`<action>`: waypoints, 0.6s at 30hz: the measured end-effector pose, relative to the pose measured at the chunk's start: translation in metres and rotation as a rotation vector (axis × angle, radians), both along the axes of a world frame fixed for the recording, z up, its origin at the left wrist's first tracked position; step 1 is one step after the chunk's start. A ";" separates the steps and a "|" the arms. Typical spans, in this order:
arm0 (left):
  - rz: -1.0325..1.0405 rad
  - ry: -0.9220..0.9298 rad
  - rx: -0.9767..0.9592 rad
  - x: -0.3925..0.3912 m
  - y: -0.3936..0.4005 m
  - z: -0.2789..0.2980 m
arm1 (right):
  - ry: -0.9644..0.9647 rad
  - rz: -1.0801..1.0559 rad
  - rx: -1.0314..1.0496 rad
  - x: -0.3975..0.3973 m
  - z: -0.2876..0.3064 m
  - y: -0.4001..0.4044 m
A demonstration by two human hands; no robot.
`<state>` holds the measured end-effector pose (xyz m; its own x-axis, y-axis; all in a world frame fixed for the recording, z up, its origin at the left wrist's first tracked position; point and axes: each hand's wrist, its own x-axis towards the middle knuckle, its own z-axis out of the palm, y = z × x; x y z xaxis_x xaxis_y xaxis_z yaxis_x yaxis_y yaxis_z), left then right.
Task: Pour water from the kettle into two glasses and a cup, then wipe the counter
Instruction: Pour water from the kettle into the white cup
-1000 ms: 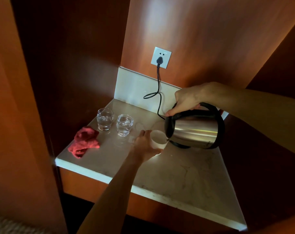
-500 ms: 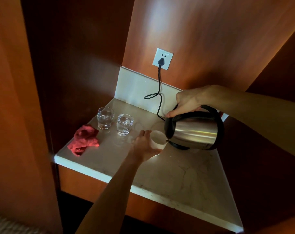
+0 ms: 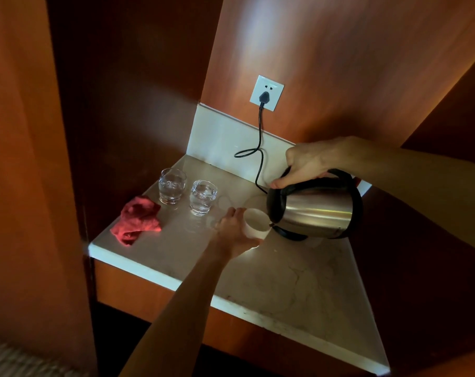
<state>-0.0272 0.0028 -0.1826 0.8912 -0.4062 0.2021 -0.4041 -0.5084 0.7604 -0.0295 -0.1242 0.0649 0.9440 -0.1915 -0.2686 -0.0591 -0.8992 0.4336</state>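
Nearest the camera, the person's left hand (image 3: 235,229) reaches in over the front edge of the pale tabletop (image 3: 298,278) and wraps the white cup (image 3: 256,223), its fingers (image 3: 226,213) curled round the cup's far side. That grip probably steadies the light cup where it stands near the middle of the tabletop while water goes in.

Just right of the cup, the steel kettle (image 3: 313,212) is tipped well over toward the left, its spout right at the cup's rim, which puts the step in hand as filling the last vessel. No stream can be made out in the dim light. The right hand (image 3: 307,164) grips the kettle's black handle from above, fingers closed round it, thumb along the lid edge, a hold that lets the wrist set the tilt.

Farther left, the red cloth (image 3: 137,219) lies crumpled near the edge, likely waiting for the wipe. Behind it stand the two glasses (image 3: 172,186), side by side, both holding water. At the back, a black cord (image 3: 259,148) runs up to the wall socket (image 3: 266,92).

Compared with a second ago, the hands, cup and kettle have hardly shifted; the kettle looks only slightly more tilted.
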 end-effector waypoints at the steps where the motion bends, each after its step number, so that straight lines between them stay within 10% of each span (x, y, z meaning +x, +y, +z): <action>1: 0.001 -0.002 0.001 0.000 0.000 0.000 | 0.000 0.006 -0.005 0.000 -0.001 -0.001; 18: -0.004 -0.013 -0.002 0.002 0.000 -0.002 | 0.026 0.126 0.081 0.005 -0.001 -0.018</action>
